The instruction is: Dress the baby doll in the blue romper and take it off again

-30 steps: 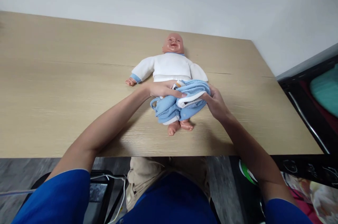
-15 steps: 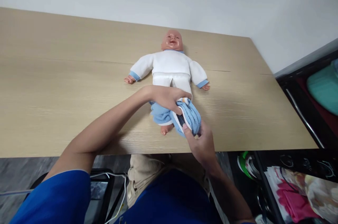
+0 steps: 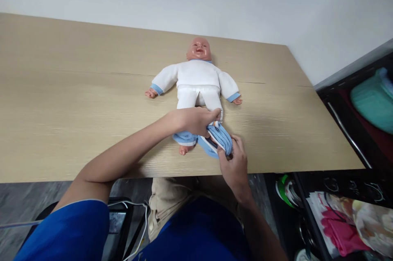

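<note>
A baby doll (image 3: pixel 199 73) in a white long-sleeved top with blue cuffs lies on its back, its head away from me. Blue trousers (image 3: pixel 225 136) with white edging are around its lower legs; on the left side a bare foot (image 3: pixel 183 150) sticks out below the cuff. My left hand (image 3: pixel 198 121) is closed around the doll's right-side lower leg, against the trouser edge, its fingertips partly hidden. Lower down, my right hand (image 3: pixel 235 162) grips the bunched trouser leg, thumb at the opening and fingers behind. The foot on that side is hidden.
The doll lies near the front edge of a wooden table (image 3: pixel 76 109), with a white wall behind. To the right stands a black rack (image 3: pixel 346 130) with a teal item (image 3: pixel 373 99); below are a pink cloth (image 3: pixel 344 232) and bags. A white cable (image 3: pixel 145 220) hangs at lower left.
My left hand has shifted slightly down along the leg. The bunched trouser leg is tilted a little differently, and my right hand's fingers have come more into view around it.
</note>
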`<move>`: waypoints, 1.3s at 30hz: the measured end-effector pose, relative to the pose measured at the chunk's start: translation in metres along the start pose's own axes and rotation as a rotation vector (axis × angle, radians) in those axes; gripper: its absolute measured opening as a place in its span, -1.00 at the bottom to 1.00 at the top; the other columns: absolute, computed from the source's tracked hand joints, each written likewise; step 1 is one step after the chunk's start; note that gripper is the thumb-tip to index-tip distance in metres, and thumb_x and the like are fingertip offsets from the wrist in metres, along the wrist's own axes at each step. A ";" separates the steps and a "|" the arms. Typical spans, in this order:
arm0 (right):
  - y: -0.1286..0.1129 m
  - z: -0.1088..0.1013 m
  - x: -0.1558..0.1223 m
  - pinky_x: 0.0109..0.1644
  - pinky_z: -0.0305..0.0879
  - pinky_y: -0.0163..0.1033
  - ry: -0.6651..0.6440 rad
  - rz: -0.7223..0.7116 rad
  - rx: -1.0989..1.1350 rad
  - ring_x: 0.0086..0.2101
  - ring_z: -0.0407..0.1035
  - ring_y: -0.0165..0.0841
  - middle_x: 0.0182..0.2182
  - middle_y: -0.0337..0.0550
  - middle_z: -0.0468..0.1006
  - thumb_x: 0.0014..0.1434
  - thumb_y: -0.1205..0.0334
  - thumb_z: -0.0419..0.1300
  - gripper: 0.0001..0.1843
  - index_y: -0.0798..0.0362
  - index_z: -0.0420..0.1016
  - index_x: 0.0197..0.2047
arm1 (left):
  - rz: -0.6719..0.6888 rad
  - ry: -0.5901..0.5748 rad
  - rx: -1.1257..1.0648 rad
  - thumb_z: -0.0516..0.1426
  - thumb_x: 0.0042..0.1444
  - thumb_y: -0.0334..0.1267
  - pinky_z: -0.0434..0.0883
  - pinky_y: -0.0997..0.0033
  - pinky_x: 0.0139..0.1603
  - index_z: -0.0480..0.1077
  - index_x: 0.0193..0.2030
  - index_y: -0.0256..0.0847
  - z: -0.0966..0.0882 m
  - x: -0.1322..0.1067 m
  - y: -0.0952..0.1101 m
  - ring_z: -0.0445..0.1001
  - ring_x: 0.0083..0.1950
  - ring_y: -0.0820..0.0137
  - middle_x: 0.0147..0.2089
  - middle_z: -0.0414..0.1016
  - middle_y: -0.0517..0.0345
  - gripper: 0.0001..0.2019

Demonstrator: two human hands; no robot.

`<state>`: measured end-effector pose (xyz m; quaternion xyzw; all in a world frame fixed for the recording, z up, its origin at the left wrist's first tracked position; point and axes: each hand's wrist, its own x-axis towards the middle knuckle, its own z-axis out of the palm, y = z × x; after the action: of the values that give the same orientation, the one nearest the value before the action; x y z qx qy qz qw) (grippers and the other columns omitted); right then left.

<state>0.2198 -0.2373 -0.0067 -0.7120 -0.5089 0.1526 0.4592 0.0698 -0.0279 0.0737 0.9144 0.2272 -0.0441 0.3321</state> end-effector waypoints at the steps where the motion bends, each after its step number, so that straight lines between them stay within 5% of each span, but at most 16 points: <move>1: 0.002 0.000 0.000 0.31 0.62 0.22 -0.017 0.035 0.033 0.16 0.62 0.10 0.14 0.15 0.71 0.36 0.12 0.30 -0.62 0.01 0.69 0.19 | -0.016 -0.009 -0.003 0.40 0.02 -0.16 0.27 0.24 -0.15 0.45 0.30 -0.09 0.001 0.000 0.000 0.34 -0.30 0.20 -0.35 0.33 0.30 -0.34; 7: 0.012 -0.003 0.005 0.17 0.70 0.11 -0.159 0.285 0.397 0.03 0.70 0.03 0.00 0.04 0.84 0.42 0.01 0.32 -0.67 -0.01 0.75 0.09 | 0.036 -0.045 -0.093 0.40 0.02 -0.14 0.32 0.25 -0.14 0.38 0.25 -0.07 -0.005 -0.002 0.000 0.47 -0.27 0.17 -0.35 0.39 0.32 -0.37; 12: 0.018 0.003 0.016 0.05 0.74 0.06 -0.115 0.361 0.563 -0.06 0.73 0.00 -0.08 -0.01 0.84 0.39 -0.03 0.35 -0.70 -0.02 0.73 0.02 | 0.165 -0.042 -0.294 0.38 0.18 -0.07 0.42 0.26 -0.11 0.20 0.22 -0.07 -0.008 -0.005 -0.006 0.62 -0.11 0.19 -0.13 0.61 0.18 -0.41; 21: 0.015 -0.006 0.050 0.24 0.69 -0.06 -0.189 0.063 0.571 0.17 0.68 -0.15 0.31 0.06 0.67 0.19 0.23 0.43 -0.31 -0.10 0.42 0.37 | 0.218 0.114 -0.589 0.42 0.12 -0.20 0.53 0.24 -0.07 0.21 0.23 -0.11 0.005 -0.022 -0.017 0.71 -0.02 0.15 0.01 0.64 0.07 -0.37; 30: 0.014 -0.020 0.073 0.24 0.67 -0.04 -0.401 -0.027 0.514 0.15 0.65 -0.11 0.19 -0.02 0.67 0.13 0.22 0.60 -0.21 -0.14 0.43 0.36 | 0.254 0.161 -0.643 0.47 0.19 -0.19 0.50 0.30 -0.06 0.27 0.22 -0.11 0.011 -0.034 -0.022 0.64 -0.07 0.25 -0.04 0.62 0.13 -0.41; 34: 0.022 -0.023 0.083 0.12 0.65 -0.06 -0.397 -0.109 0.466 0.03 0.67 -0.14 0.08 -0.09 0.73 0.21 0.19 0.57 -0.35 -0.14 0.49 0.31 | 0.273 0.219 -0.569 0.46 0.21 -0.19 0.49 0.28 -0.03 0.32 0.26 -0.11 0.013 -0.038 -0.024 0.64 -0.05 0.22 -0.02 0.63 0.11 -0.42; 39: 0.029 -0.038 0.114 0.02 0.61 0.00 -0.472 -0.300 0.171 -0.14 0.65 -0.12 -0.16 -0.19 0.76 0.40 0.12 0.48 -0.80 -0.11 0.66 0.04 | 0.290 0.391 -0.223 0.42 0.35 -0.09 0.39 0.02 0.38 0.57 0.18 -0.11 0.011 -0.040 -0.025 0.64 0.12 0.08 0.06 0.71 0.04 -0.66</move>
<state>0.3120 -0.1594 0.0185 -0.5324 -0.6865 0.2868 0.4037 0.0234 -0.0331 0.0599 0.8862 0.1573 0.2066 0.3837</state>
